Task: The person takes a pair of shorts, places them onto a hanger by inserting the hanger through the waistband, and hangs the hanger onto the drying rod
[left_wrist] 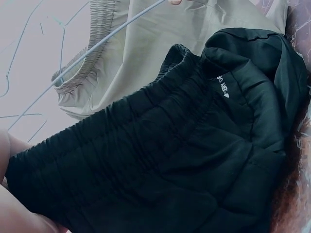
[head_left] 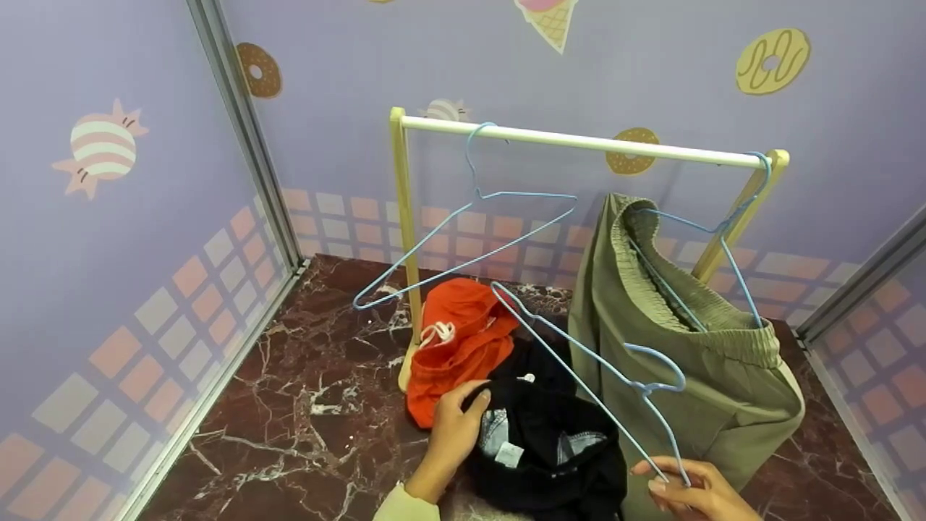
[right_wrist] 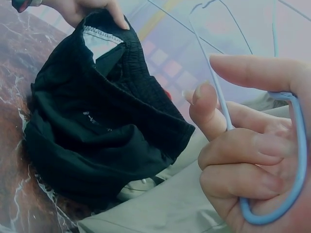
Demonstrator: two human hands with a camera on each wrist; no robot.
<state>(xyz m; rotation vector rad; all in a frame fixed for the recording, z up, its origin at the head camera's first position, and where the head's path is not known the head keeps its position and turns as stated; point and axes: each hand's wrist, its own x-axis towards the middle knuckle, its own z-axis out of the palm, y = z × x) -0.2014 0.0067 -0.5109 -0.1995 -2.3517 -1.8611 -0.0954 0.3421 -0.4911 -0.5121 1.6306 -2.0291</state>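
Observation:
My left hand [head_left: 457,427] grips the waistband of the black pants [head_left: 550,485], with the thumb over its edge. The waist opening faces up, showing pale inner fabric and a white tag [head_left: 509,454]. In the left wrist view, the elastic waistband of the black pants [left_wrist: 146,111] stretches away from my fingers, with small white lettering farther along. My right hand [head_left: 698,492] holds a light blue wire hanger [head_left: 642,388] by one end, its other end pointing up and left above the pants. In the right wrist view, my fingers curl around the bent hanger end [right_wrist: 303,141].
Orange-red shorts [head_left: 459,347] with a white drawstring lie on the dark marbled surface [head_left: 289,434] behind the black pants. A rack with a white rail [head_left: 579,139] carries a bare blue hanger [head_left: 477,194] at left and olive green pants [head_left: 651,376] on a hanger at right.

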